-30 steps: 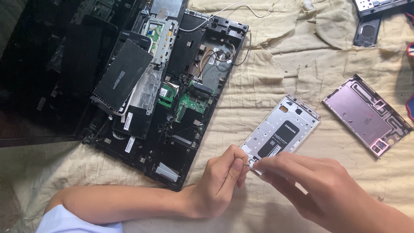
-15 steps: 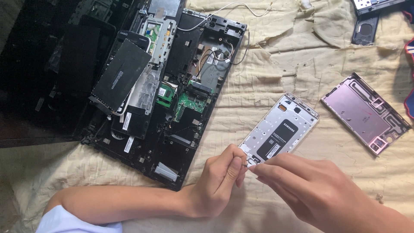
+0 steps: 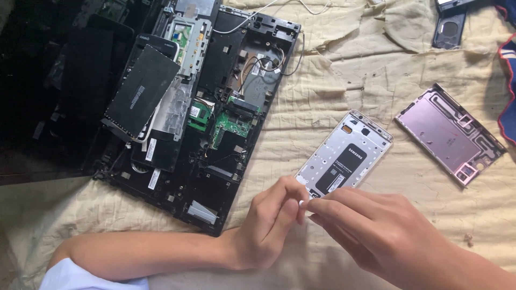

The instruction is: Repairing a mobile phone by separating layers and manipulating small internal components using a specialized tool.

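Note:
An opened phone [image 3: 344, 158] with a silver frame and a black battery lies tilted on the cloth. My left hand [image 3: 269, 225] pinches its near corner between thumb and fingers. My right hand [image 3: 376, 236] reaches in from the right, fingers held together. Its fingertips meet my left thumb at that same corner. Anything small between the fingertips is hidden.
A dismantled black laptop base [image 3: 204, 113] with exposed green boards lies to the left on the wrinkled beige cloth [image 3: 344, 70]. A pink phone back panel [image 3: 449, 134] rests at the right. A dark phone part [image 3: 449, 29] sits at the top right, beside a blue and red fabric edge [image 3: 508, 80].
My right fingertips have edged slightly left and closed against my left thumb at the phone's near corner. The phone and the other parts have stayed put.

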